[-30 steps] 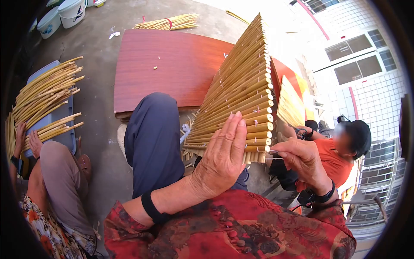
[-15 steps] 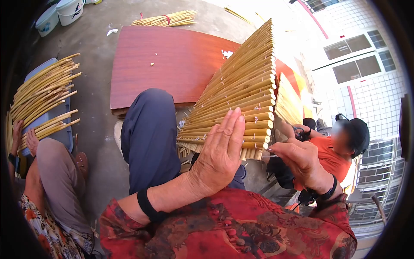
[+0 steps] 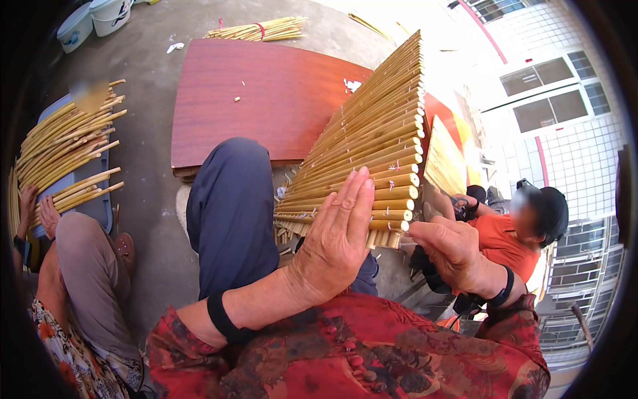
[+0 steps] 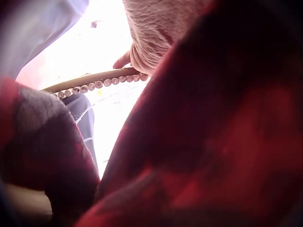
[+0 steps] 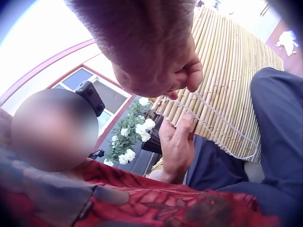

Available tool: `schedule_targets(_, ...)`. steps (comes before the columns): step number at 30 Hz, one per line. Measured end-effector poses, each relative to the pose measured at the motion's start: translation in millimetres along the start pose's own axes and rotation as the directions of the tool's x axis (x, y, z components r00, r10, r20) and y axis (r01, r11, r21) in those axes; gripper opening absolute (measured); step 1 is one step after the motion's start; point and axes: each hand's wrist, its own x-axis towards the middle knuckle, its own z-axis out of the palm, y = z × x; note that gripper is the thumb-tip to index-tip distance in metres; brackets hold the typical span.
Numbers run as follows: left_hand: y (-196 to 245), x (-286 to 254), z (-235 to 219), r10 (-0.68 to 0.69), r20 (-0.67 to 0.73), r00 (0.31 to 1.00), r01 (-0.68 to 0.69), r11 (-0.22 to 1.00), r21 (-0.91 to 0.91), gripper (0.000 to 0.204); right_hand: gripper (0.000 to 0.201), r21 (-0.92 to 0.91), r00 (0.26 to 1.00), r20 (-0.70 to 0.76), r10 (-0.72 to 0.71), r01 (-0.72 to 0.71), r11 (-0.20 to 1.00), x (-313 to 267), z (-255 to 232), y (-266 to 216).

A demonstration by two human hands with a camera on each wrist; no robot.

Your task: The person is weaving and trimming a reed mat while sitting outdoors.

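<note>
A mat of yellow reed stalks [image 3: 359,133], stitched with white thread, slopes up from the lap, cut ends facing right. My left hand [image 3: 335,233] holds its near edge, fingers straight on the top face; in the right wrist view the thumb [image 5: 185,124] lies on the other face. At the near right corner my right hand [image 3: 452,246] has curled fingers, with thumb and forefinger pinching close by the last stalk's end. In the right wrist view white thread [image 5: 227,124] runs from near these fingertips along the mat and loops at its edge.
A red-brown board [image 3: 246,100] lies ahead, with a tied stalk bundle [image 3: 279,28] beyond. On the left, another person's hands [image 3: 48,216] rest at stalks over a blue-grey tray [image 3: 106,199]. Someone in an orange shirt [image 3: 505,239] sits at right. White buckets [image 3: 109,14] stand far left.
The mat's near corner has shifted slightly left and down, and my right hand has moved left with it. My left hand keeps its place on the mat.
</note>
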Motion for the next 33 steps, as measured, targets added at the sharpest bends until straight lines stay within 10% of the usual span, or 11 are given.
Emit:
schedule_targets(17,-4.0,1.9,-5.5,-0.043,0.0,0.999,0.043,0.999,-0.031,0.07,0.019,0.138,0.996,-0.075,0.055,-0.044,0.989,8.8,9.1,-1.7)
schedule_targets(29,9.1,9.7,2.5,-0.164,0.016,0.986,0.164,0.983,-0.078,0.078,0.017,0.204,0.889,0.236,0.392,-0.44,0.875,10.5,-18.9,-7.2)
schedule_targets(33,7.7,10.5,3.9,-0.148,0.018,0.989,0.149,0.986,-0.07,0.078,0.017,0.141,0.973,0.122,0.196,-0.213,0.967,12.8,-22.8,0.8)
